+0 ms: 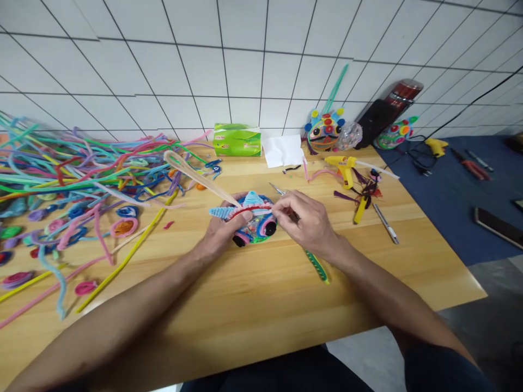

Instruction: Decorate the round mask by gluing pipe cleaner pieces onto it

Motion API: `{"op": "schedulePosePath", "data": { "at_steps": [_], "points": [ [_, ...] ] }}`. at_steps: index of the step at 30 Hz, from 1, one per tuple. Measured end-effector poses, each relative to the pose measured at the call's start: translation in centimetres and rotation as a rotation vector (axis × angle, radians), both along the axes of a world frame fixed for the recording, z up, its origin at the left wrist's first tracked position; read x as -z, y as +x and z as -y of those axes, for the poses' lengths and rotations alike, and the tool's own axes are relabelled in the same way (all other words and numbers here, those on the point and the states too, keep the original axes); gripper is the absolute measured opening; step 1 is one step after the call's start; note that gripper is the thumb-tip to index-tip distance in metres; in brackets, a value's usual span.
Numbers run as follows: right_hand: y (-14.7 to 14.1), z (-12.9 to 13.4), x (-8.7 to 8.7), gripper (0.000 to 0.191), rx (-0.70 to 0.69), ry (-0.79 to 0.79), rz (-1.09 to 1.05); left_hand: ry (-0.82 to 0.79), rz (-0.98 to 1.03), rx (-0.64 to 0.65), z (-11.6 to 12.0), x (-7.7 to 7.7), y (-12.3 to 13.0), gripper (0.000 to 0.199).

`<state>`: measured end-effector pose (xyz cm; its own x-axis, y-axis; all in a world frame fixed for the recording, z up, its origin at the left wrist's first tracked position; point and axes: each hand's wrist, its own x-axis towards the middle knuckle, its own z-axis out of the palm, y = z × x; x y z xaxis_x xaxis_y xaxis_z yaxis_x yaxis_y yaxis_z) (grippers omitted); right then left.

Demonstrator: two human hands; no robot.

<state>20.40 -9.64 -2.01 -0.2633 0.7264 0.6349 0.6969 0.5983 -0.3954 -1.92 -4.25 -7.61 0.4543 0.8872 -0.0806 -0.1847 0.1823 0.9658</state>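
My left hand (223,231) is closed around a pipe-cleaner animal head (255,226) with pointed blue ears, pink-ringed black eyes and a clear body. A long, pale peach pipe cleaner loop (204,177) sticks up from its top. Across the brow runs a red and pink pipe cleaner strip (255,208). My right hand (300,215) pinches this strip's right end, fingertips close to the head. A pointed metal tip (278,189) shows behind my right hand, and a green handle (316,265) emerges below it; whether they are one tool I cannot tell.
Pipe cleaners (102,174) and coiled pieces heap on the left. Along the tiled wall stand a green tissue pack (237,140), a finished animal head (326,133) and a red flask (402,95). A yellow glue gun (344,169) and a utility knife (385,223) lie right.
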Motion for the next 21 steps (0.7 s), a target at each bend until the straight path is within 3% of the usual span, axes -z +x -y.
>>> {"op": "schedulePosePath", "data": {
  "at_steps": [15,21],
  "points": [
    [-0.11,0.07,0.6,0.015,-0.017,0.007,-0.003,-0.077,0.067,-0.005,-0.01,0.85,0.15,0.08],
    [-0.45,0.31,0.59,0.008,0.025,-0.121,-0.103,0.071,-0.034,-0.049,0.07,0.58,0.16,0.073]
  ]
}}
